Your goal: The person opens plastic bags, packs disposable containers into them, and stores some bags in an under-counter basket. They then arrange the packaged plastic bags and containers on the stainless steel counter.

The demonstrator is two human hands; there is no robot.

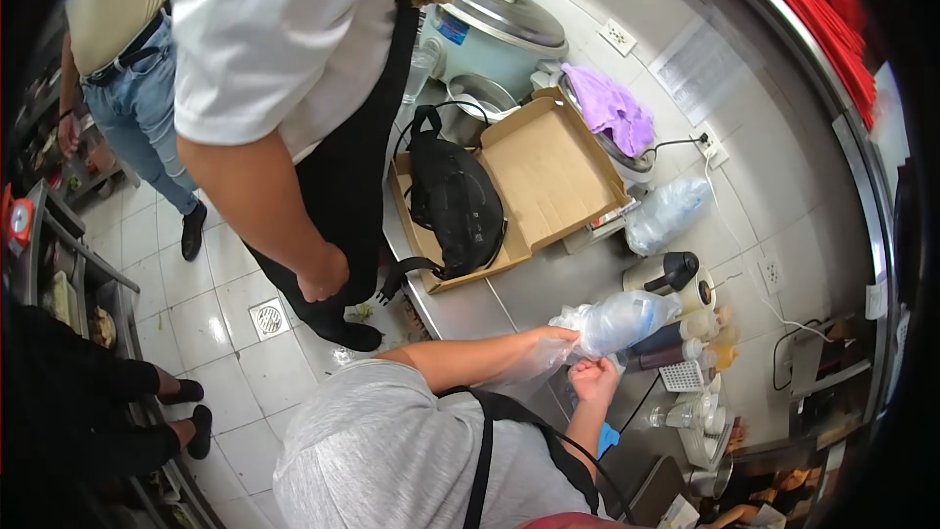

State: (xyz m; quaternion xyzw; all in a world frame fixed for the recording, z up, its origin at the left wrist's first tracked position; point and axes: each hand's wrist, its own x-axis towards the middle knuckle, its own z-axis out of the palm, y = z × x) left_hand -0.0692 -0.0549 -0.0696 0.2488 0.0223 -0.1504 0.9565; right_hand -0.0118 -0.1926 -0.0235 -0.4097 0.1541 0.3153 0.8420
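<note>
1. Clear, crinkled plastic-wrapped bundle is held over the long grey metal surface, short of the white tiled wall.
2. Brown cardboard box stands on the surface, lid folded back, apparently leaving room for the bulky black fabric bag inside.
3. Left hand meets the bundle's near end, presumably steadying limp film; its fingertips are hidden, their grip impossible to tell.
4. Right hand, close by, has its fingers curled tight, pinching the film's edge.

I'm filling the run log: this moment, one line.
left hand: holding plastic bag | right hand: gripping same bag | black pack: in open box
</note>
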